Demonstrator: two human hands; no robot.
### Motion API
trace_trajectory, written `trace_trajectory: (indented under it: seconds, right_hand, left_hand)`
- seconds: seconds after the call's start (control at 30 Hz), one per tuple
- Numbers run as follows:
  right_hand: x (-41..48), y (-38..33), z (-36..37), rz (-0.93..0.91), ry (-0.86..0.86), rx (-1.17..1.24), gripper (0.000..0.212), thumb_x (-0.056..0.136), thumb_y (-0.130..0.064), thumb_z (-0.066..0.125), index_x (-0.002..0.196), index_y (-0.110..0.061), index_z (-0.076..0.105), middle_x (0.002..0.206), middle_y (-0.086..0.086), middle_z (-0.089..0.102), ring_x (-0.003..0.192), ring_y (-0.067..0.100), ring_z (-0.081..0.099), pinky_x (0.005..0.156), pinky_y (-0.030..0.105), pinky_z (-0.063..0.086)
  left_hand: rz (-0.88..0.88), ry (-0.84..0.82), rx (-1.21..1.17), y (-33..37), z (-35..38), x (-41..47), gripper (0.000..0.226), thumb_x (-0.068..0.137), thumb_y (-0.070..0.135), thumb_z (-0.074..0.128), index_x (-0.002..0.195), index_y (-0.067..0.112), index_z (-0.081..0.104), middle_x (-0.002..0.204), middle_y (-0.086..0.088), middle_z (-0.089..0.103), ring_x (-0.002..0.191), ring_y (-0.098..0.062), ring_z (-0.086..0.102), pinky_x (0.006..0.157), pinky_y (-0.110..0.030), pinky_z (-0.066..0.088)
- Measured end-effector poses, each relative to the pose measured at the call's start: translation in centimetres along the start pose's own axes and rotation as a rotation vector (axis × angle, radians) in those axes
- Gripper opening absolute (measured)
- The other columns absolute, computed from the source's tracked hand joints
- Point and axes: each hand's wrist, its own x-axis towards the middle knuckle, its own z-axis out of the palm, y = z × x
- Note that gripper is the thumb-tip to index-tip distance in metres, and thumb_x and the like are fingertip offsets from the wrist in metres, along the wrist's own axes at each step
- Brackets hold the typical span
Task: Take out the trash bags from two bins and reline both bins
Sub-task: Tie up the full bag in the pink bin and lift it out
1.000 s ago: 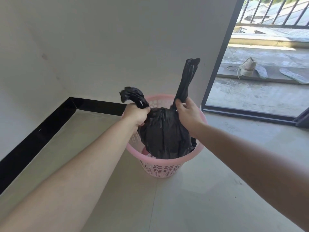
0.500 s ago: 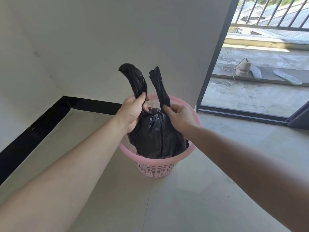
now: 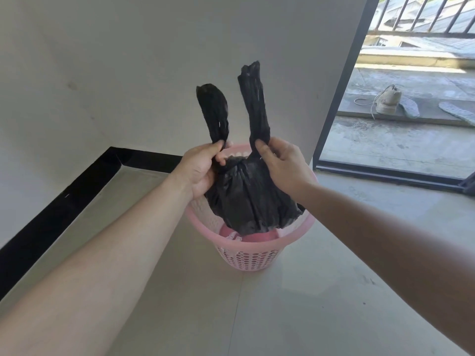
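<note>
A black trash bag (image 3: pixel 246 199) hangs partly lifted above a pink perforated bin (image 3: pixel 246 255) on the floor; the bin's pink bottom shows under the bag. The bag's neck is knotted between my hands. My left hand (image 3: pixel 199 170) pinches the left tail of the bag, which stands up. My right hand (image 3: pixel 280 165) pinches the right tail, also upright. Only one bin is in view.
A white wall with a black skirting board (image 3: pixel 77 186) runs behind and to the left of the bin. To the right, a dark door frame (image 3: pixel 341 98) opens onto a balcony with a shoe (image 3: pixel 388 101), insoles and a railing. Pale floor tiles lie around the bin.
The two tails have been crossed and drawn into a knot. The bag has risen, so the bin's bottom now shows beneath it. Both hands moved closer together and higher.
</note>
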Motion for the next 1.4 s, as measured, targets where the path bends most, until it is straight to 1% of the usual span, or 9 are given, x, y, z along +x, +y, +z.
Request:
trace_trajectory:
  seconds: [0.1, 0.27, 0.37, 0.5, 0.63, 0.8, 0.97, 1.2, 1.4]
  right_hand:
    - [-0.1, -0.8, -0.1, -0.135, -0.073, -0.193, 0.022, 0.102, -0.039, 0.051, 0.102, -0.027, 0.070, 0.079, 0.000, 0.068, 0.060, 0.005, 0.058, 0.045, 0.009, 0.036]
    - [0.1, -0.5, -0.6, -0.415, -0.204, -0.539, 0.027, 0.103, -0.029, 0.051, 0.117, -0.018, 0.072, 0.099, 0.000, 0.066, 0.082, 0.015, 0.054, 0.064, 0.016, 0.028]
    - [0.3, -0.1, -0.3, -0.413, -0.292, -0.617, 0.024, 0.101, -0.033, 0.054, 0.104, -0.020, 0.075, 0.082, -0.006, 0.062, 0.071, 0.014, 0.051, 0.068, 0.026, 0.041]
    - [0.4, -0.2, -0.2, -0.130, -0.333, -0.347, 0.028, 0.093, -0.045, 0.065, 0.090, -0.020, 0.078, 0.078, -0.006, 0.075, 0.071, 0.015, 0.069, 0.074, 0.033, 0.057]
    - [0.2, 0.6, -0.9, 0.127, -0.491, -0.029, 0.028, 0.087, -0.049, 0.071, 0.097, -0.024, 0.079, 0.093, -0.004, 0.078, 0.090, 0.017, 0.074, 0.094, 0.035, 0.057]
    - [0.3, 1.6, -0.2, 0.059, -0.385, -0.168, 0.022, 0.088, -0.050, 0.069, 0.092, -0.031, 0.080, 0.089, -0.005, 0.078, 0.089, 0.017, 0.074, 0.095, 0.043, 0.055]
    - [0.6, 1.1, -0.9, 0.203, -0.429, -0.045, 0.046, 0.092, -0.055, 0.060, 0.102, -0.013, 0.076, 0.093, 0.004, 0.074, 0.081, 0.027, 0.067, 0.079, 0.035, 0.056]
    - [1.9, -1.5, -1.1, 0.328, -0.302, 0.535, 0.077, 0.084, -0.075, 0.051, 0.138, -0.021, 0.053, 0.119, 0.001, 0.067, 0.113, 0.019, 0.063, 0.099, 0.041, 0.051]
    - [2.0, -4.5, 0.7, 0.288, -0.049, 0.950, 0.015, 0.102, -0.015, 0.052, 0.109, -0.007, 0.063, 0.069, 0.003, 0.055, 0.068, 0.017, 0.061, 0.074, 0.036, 0.055]
  left_hand:
    - [-0.086, -0.182, 0.029, 0.3, -0.7, 0.1, 0.010, 0.087, 0.005, 0.048, 0.088, 0.010, 0.056, 0.062, 0.001, 0.041, 0.061, -0.012, 0.038, 0.074, -0.024, 0.040]
    - [-0.105, -0.474, 0.291, 0.6, -1.5, -0.8, 0.038, 0.089, -0.002, 0.052, 0.126, -0.005, 0.057, 0.115, -0.013, 0.066, 0.108, -0.024, 0.063, 0.101, -0.036, 0.048]
    - [-0.117, -0.439, 0.312, 0.1, -1.9, -0.8, 0.035, 0.089, 0.017, 0.067, 0.114, -0.007, 0.059, 0.101, -0.015, 0.061, 0.097, -0.028, 0.060, 0.099, -0.036, 0.050]
    - [-0.035, -0.233, 0.138, -0.3, -1.4, -0.4, 0.018, 0.090, 0.027, 0.061, 0.083, 0.010, 0.064, 0.059, 0.005, 0.048, 0.058, -0.008, 0.035, 0.064, -0.016, 0.043]
    - [-0.054, -0.213, 0.048, 0.1, -1.2, -0.3, 0.031, 0.099, 0.030, 0.052, 0.103, 0.003, 0.067, 0.067, 0.002, 0.046, 0.055, -0.006, 0.040, 0.063, -0.015, 0.048]
    - [-0.077, -0.360, 0.239, 0.0, -0.7, -1.2, 0.042, 0.086, 0.040, 0.058, 0.110, 0.007, 0.064, 0.066, 0.006, 0.056, 0.056, -0.005, 0.045, 0.065, -0.017, 0.047]
    - [-0.081, -0.343, 0.283, 0.2, -1.0, -0.9, 0.020, 0.090, 0.024, 0.060, 0.101, 0.012, 0.072, 0.083, 0.004, 0.058, 0.060, -0.004, 0.039, 0.060, -0.012, 0.045]
    - [-0.224, -0.479, 0.402, -0.1, -0.3, -1.5, 0.022, 0.096, 0.034, 0.055, 0.083, 0.024, 0.070, 0.064, 0.005, 0.048, 0.063, -0.008, 0.050, 0.056, -0.019, 0.043]
    - [-0.258, -0.368, 0.253, -1.3, 0.0, -0.9, 0.022, 0.090, 0.038, 0.063, 0.104, 0.021, 0.062, 0.071, 0.003, 0.058, 0.062, -0.009, 0.057, 0.062, -0.023, 0.046]
